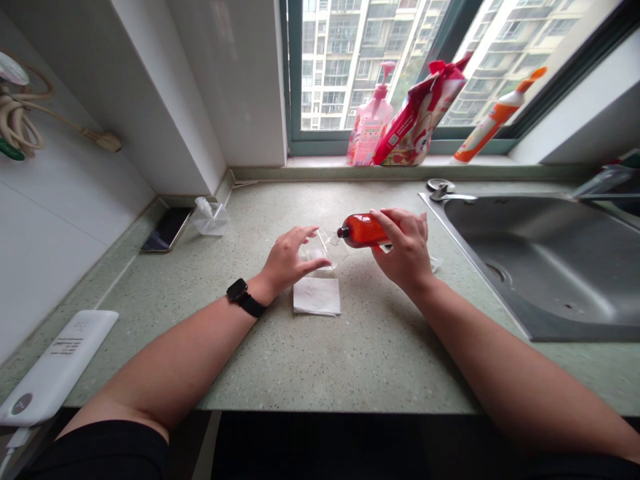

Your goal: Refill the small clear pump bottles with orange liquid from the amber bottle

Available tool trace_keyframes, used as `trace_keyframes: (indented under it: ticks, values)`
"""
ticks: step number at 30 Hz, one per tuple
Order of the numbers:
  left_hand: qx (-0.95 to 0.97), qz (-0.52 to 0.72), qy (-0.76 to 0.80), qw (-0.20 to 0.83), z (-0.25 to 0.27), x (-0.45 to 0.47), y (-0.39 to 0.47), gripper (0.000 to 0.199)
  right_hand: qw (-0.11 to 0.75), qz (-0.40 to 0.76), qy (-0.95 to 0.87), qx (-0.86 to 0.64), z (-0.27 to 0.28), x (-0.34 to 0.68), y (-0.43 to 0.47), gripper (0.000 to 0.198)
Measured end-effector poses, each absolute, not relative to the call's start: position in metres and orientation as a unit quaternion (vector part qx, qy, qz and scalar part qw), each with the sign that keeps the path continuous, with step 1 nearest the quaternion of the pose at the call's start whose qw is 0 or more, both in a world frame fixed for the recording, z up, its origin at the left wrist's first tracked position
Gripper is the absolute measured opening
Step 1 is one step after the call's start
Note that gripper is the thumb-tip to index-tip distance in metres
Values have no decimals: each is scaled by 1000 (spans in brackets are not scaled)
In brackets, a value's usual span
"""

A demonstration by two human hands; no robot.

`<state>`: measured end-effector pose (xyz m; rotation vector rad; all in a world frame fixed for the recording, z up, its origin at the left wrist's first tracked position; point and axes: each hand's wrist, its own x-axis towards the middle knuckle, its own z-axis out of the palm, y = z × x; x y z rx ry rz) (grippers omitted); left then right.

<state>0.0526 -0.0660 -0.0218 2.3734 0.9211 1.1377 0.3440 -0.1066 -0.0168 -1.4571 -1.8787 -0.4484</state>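
My right hand (pixel 403 247) grips an amber bottle (pixel 364 231), tipped nearly level with its uncapped mouth pointing left. That mouth is at the narrow neck of a clear plastic bottle (pixel 320 251), either touching it or just short of it. Around the clear bottle curve the thumb and fingers of my left hand (pixel 290 257), which wears a black watch on the wrist. Any liquid passing between the bottles is too small to make out. Just in front of the clear bottle lies a folded white tissue (pixel 317 297).
A clear piece with a white pump head (pixel 204 208) and a phone (pixel 167 229) lie at the back left. The white power bank (pixel 63 363) is at the left edge. A steel sink (pixel 540 267) lies right. Pink pump bottle (pixel 371 123) and red bag (pixel 420 120) stand on the sill.
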Motion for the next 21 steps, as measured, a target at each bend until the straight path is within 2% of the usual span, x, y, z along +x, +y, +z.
trace_keyframes:
  ticks: [13, 21]
  values:
    - [838, 405, 322, 173, -22, 53, -65, 79, 364, -178, -725, -557, -17, 343, -106, 82]
    - [840, 408, 318, 164, -23, 53, -65, 77, 362, -184, -724, -558, -18, 343, -105, 84]
